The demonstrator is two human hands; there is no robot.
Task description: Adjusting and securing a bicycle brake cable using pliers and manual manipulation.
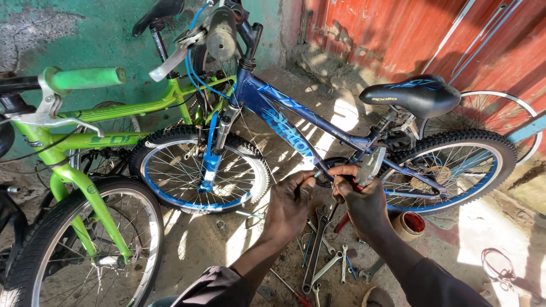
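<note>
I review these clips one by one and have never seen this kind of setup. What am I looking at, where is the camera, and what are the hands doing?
There is one picture, from a camera worn on a person's head, looking down at their own bare hands. The left hand and right hand meet at the crank area of a blue bicycle; the right seems to grip a red-handled tool, the left pinches something small. A green bicycle stands at the left. On the concrete floor below lie several wrenches, a screwdriver and a small red-filled tin.
</note>
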